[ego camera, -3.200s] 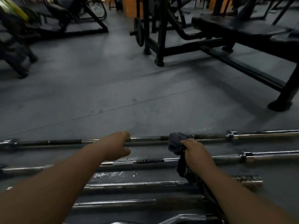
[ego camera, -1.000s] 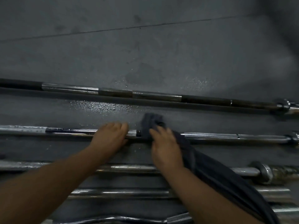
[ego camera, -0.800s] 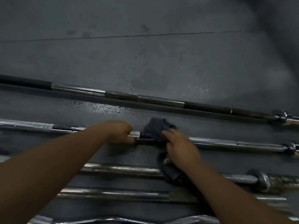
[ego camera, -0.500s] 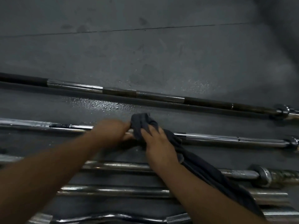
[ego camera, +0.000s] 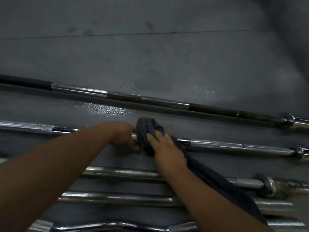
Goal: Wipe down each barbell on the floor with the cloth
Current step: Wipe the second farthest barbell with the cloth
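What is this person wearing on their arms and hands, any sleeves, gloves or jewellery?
Nothing that shows. The left hand and right hand are ungloved, no ring visible. The left forearm and right forearm are bare to the picture's edge: no sleeve, watch or wristband. The light is dim, so small details could be missed.

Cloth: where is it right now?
Head view, centre: the cloth is bunched over the second-farthest barbell, under the right hand, just right of the left hand gripping that bar.
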Demonstrator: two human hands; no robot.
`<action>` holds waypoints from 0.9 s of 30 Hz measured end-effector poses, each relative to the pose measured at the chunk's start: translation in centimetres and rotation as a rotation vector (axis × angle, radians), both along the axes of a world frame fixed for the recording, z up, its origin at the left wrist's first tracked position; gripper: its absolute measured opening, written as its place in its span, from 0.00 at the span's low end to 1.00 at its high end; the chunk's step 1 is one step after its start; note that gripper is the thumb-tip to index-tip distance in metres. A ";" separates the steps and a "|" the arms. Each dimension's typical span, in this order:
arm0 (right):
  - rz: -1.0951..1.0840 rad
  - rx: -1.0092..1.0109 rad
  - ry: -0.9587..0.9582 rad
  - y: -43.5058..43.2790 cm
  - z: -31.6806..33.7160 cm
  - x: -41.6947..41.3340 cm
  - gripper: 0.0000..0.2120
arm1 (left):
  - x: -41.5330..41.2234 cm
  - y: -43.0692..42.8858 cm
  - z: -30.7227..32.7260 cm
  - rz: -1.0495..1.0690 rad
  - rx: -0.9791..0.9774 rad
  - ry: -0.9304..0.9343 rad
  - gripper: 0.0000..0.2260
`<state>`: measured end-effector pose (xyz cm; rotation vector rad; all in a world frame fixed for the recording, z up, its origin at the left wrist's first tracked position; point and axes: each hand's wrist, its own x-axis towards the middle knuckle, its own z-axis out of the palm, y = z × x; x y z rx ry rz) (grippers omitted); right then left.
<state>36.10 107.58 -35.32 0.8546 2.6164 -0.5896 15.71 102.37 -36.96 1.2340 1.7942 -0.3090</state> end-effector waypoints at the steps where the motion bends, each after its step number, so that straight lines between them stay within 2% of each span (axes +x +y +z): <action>1: -0.043 0.020 -0.024 1.5 0.1 1.6 0.34 | -0.3 0.2 -0.2 0.018 -0.005 -0.020 0.22; 3: -0.191 0.049 -0.064 4.8 -0.2 5.8 0.33 | -0.2 -1.2 -0.8 0.004 0.151 0.133 0.23; 5: -0.364 0.128 -0.020 6.3 -0.4 8.9 0.29 | 1.8 -3.8 -1.9 0.019 0.522 0.382 0.20; 6: -0.386 0.173 0.008 5.8 -0.8 8.7 0.28 | 2.8 -5.0 -2.4 0.022 0.660 0.456 0.19; 7: -0.376 0.192 0.033 4.4 -1.3 7.3 0.28 | 3.3 -5.5 -2.7 0.003 0.719 0.518 0.19; 9: -0.242 0.185 0.085 0.7 -1.8 3.1 0.31 | 2.5 -4.9 -2.6 -0.083 0.585 0.449 0.20; 11: -0.086 0.082 0.148 -2.0 -1.9 -0.2 0.34 | 1.0 -2.8 -1.8 -0.104 0.316 0.176 0.20; 12: -0.048 0.011 0.106 -1.9 -1.3 -0.9 0.34 | 0.1 -1.6 -1.2 -0.083 0.164 0.007 0.20; 13: -0.038 -0.003 0.038 -0.8 -0.6 -0.7 0.34 | -0.7 -0.7 -0.8 -0.047 0.093 -0.098 0.21; 14: -0.051 0.035 -0.016 0.6 -0.3 0.3 0.34 | -1.1 -0.3 -0.7 -0.038 0.066 -0.126 0.22; 16: -0.183 0.056 -0.089 4.0 -0.3 4.0 0.34 | -1.1 -1.3 -0.8 -0.010 0.150 -0.012 0.21; 19: -0.379 0.155 -0.051 5.4 -0.4 7.6 0.33 | 3.0 -5.0 -2.2 -0.032 0.567 0.453 0.18; 20: -0.408 0.164 -0.022 4.2 -0.5 6.5 0.33 | 4.1 -5.5 -2.2 -0.041 0.605 0.554 0.18; 21: -0.396 0.139 -0.012 2.5 -0.7 4.8 0.33 | 4.4 -5.4 -2.1 -0.043 0.550 0.575 0.17; 23: -0.241 0.039 0.003 -1.5 -0.5 1.3 0.34 | 3.8 -3.9 -1.1 -0.071 0.376 0.457 0.15; 25: -0.084 -0.029 0.013 -3.1 0.1 -0.4 0.36 | 2.2 -2.2 -0.5 -0.027 0.191 0.208 0.16; 27: -0.073 0.024 -0.008 -0.4 0.5 1.3 0.35 | 0.5 -0.5 0.2 0.021 0.061 0.009 0.16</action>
